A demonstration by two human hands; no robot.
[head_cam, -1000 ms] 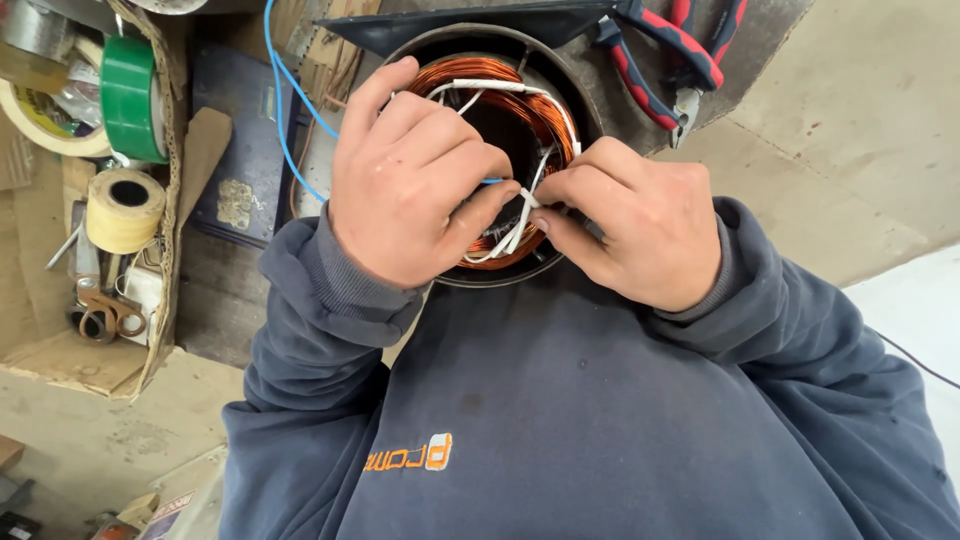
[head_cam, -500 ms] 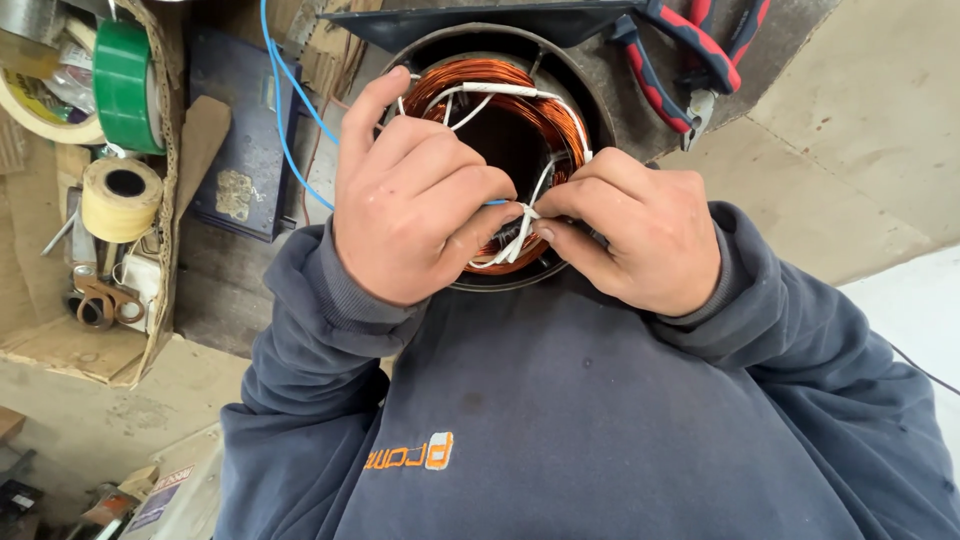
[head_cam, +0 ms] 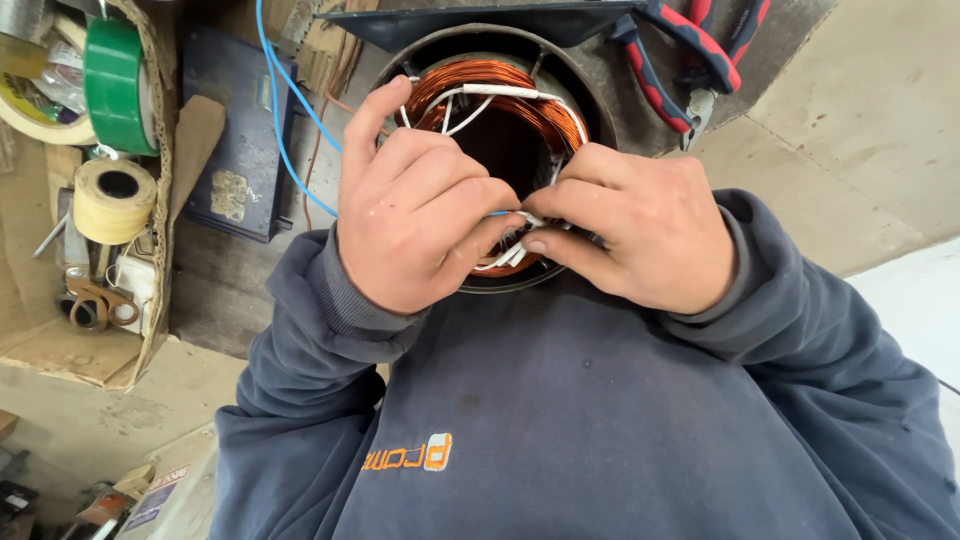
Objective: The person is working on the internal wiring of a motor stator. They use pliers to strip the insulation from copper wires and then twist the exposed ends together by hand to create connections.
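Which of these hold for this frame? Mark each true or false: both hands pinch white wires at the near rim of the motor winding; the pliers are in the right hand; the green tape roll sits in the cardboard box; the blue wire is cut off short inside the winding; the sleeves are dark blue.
1. Left hand and right hand pinch white wires at the near rim of the copper winding. True.
2. Pliers in the right hand. False: the pliers lie beyond the motor, untouched.
3. Green tape roll in the cardboard box. True.
4. Blue wire cut short. False: the blue wire runs up out of view.
5. Dark blue sleeves. True.
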